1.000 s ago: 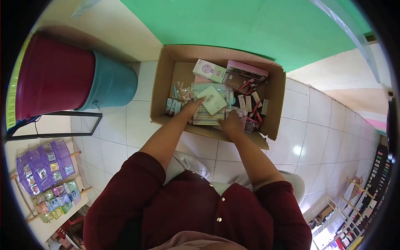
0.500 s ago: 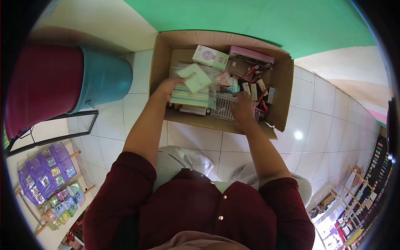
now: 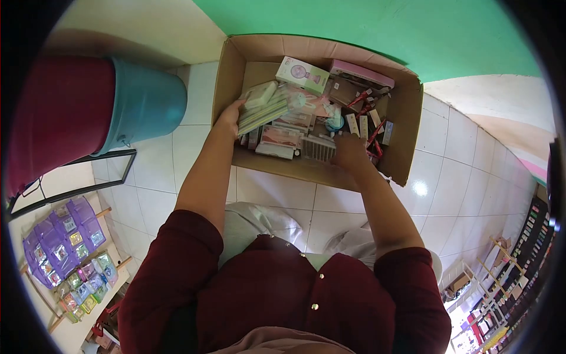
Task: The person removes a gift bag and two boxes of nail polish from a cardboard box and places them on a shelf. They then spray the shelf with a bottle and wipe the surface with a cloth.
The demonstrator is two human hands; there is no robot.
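Striped packets (image 3: pixel 263 117) sit in the partly curled left hand (image 3: pixel 230 115), left in the cardboard box (image 3: pixel 259 162); the right hand (image 3: pixel 351 152) meets one clear case (image 3: pixel 318 148), grip hidden. Far: one fan carton (image 3: pixel 302 75), lettering illegible.

A bright green wall (image 3: pixel 365 29) fills 12 to 1 o'clock, meeting a cream wall (image 3: pixel 153 29) at 11, while a pale wall (image 3: pixel 501 97) curves off at 2. Glossy white floor tiles (image 3: pixel 436 156) with thin grout lines catch a bright glare at 3 o'clock; at 10, a teal tub (image 3: pixel 147 100) and a maroon tub (image 3: pixel 65 112) sit together. A purple pocketed organizer (image 3: pixel 65 236) shows between 8 and 9, a white rack (image 3: pixel 471 283) at 4.
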